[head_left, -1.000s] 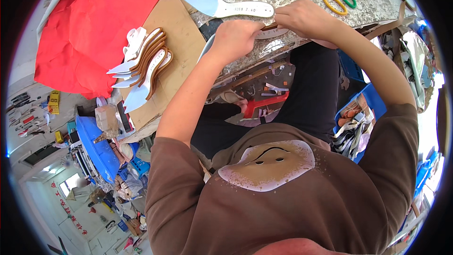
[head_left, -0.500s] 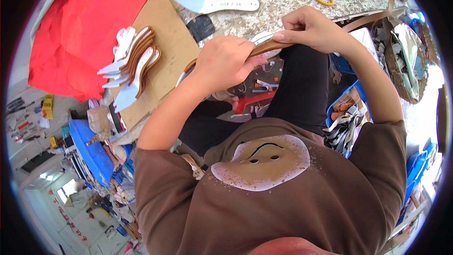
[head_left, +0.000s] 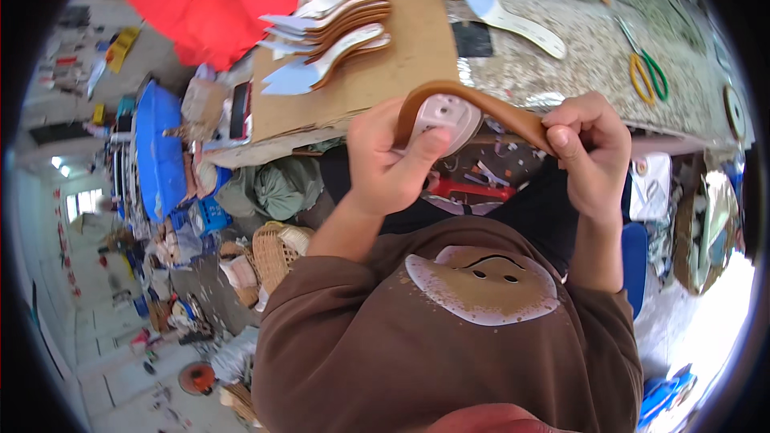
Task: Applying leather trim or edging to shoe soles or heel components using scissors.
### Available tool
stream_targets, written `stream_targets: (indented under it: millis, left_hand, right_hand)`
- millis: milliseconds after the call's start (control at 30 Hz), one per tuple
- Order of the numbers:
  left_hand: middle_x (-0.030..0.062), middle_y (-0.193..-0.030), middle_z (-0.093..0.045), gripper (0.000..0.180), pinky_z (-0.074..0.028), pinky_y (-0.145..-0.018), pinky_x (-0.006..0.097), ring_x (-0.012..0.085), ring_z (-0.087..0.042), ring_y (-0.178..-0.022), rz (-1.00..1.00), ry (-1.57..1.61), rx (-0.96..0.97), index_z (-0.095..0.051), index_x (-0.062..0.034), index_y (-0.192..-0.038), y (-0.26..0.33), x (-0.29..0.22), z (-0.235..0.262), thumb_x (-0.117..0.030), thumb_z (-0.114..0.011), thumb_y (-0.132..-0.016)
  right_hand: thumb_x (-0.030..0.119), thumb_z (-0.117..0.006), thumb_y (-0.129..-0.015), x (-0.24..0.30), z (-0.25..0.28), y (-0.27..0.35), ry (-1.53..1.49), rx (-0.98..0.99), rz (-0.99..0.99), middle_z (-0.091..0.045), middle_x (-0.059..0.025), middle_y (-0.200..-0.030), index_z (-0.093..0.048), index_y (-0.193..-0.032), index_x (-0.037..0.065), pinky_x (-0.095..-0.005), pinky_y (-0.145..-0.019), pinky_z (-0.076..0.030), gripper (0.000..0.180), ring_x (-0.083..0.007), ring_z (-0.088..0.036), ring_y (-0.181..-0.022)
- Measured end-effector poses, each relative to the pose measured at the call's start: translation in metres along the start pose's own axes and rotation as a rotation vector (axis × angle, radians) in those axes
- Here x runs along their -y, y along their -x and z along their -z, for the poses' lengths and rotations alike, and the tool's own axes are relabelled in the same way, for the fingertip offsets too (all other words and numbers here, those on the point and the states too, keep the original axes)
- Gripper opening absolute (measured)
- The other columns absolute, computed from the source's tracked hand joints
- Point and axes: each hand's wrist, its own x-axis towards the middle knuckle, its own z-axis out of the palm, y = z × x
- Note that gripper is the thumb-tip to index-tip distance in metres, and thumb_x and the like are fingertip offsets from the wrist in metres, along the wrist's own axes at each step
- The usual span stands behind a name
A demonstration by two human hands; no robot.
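Note:
In front of my chest I hold a shoe insole with a pale heel end [head_left: 443, 116] and a brown leather edge strip [head_left: 489, 106] curving around and away from it. My left hand [head_left: 381, 162] is closed on the heel end, its thumb on the pale face. At the other end, my right hand [head_left: 591, 152] pinches the brown strip between thumb and fingers. Beyond them, a stack of insoles [head_left: 341, 24] with white tops, blue-grey toes and brown edges lies on cardboard [head_left: 401, 72]. One more insole [head_left: 513, 20] lies alone on the worn table.
Red sheet material [head_left: 192, 0] spreads over the far left. Green-and-yellow-handled scissors [head_left: 648, 76] and a black square [head_left: 472, 39] lie on the tabletop [head_left: 585, 56]. To the left are a blue tub [head_left: 159, 156] and a woven basket [head_left: 275, 256]. An open box [head_left: 702, 232] stands right.
My head view has shifted, so the table sits differently. My hands are farther apart and turned upward, lifting the insole nearer and showing its pale heel. Both still grip it.

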Motion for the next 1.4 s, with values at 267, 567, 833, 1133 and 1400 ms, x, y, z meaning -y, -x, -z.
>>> stream_targets:
  millis: [267,567,833,1133,1400]
  left_hand:
    - [-0.0035,-0.082,-0.060,0.025,-0.041,-0.065,0.021,0.0029,-0.049,-0.074,0.013,0.369,-0.417,-0.062,-0.0009,-0.094,-0.005,0.005,-0.025,-0.025,-0.062,-0.097]
    - [-0.0002,-0.089,-0.065,0.028,-0.049,-0.071,0.022,0.0046,-0.058,-0.080,0.295,0.547,-0.309,-0.065,0.0038,-0.112,-0.032,0.013,-0.063,-0.016,-0.067,-0.091]
    - [0.0075,-0.080,-0.067,0.020,-0.050,-0.062,0.024,0.0095,-0.062,-0.069,0.429,0.579,-0.333,-0.065,0.0032,-0.089,-0.035,0.015,-0.079,-0.016,-0.061,-0.092]
    - [0.0074,-0.077,-0.065,0.019,-0.050,-0.062,0.026,0.0118,-0.062,-0.069,0.414,0.562,-0.365,-0.064,0.0010,-0.087,-0.030,0.023,-0.097,-0.018,-0.064,-0.091]
    - [0.0139,-0.097,-0.066,0.016,-0.051,-0.076,0.030,0.0212,-0.065,-0.086,-0.187,0.256,0.213,-0.066,0.0032,-0.103,-0.024,0.042,-0.071,-0.001,-0.066,-0.087]
  right_hand:
    - [-0.001,-0.073,-0.082,0.000,-0.074,-0.012,0.247,-0.075,0.182,-0.066,-0.0053,-0.072,-0.065,-0.086,-0.001,-0.0208,-0.057,-0.046,0.009,-0.0080,-0.062,-0.063]
    - [0.009,-0.069,-0.082,-0.016,-0.038,-0.031,0.825,-0.074,0.358,-0.054,-0.0059,-0.081,-0.058,-0.083,0.006,-0.0374,-0.051,-0.047,0.011,-0.0287,-0.061,-0.068]
    - [0.019,-0.073,-0.081,-0.039,-0.011,-0.015,0.891,-0.037,0.396,-0.051,-0.0052,-0.076,-0.059,-0.082,0.008,-0.0353,-0.047,-0.045,0.018,-0.0260,-0.058,-0.058]
    - [0.019,-0.073,-0.079,-0.064,0.012,0.016,0.882,0.038,0.258,-0.053,-0.0058,-0.078,-0.057,-0.079,0.007,-0.0368,-0.049,-0.046,0.020,-0.0280,-0.058,-0.060]
    - [0.018,-0.066,-0.091,-0.052,0.044,0.002,0.271,0.178,0.084,-0.060,-0.0029,-0.078,-0.070,-0.093,0.004,-0.0264,-0.056,-0.043,0.016,-0.0119,-0.056,-0.063]
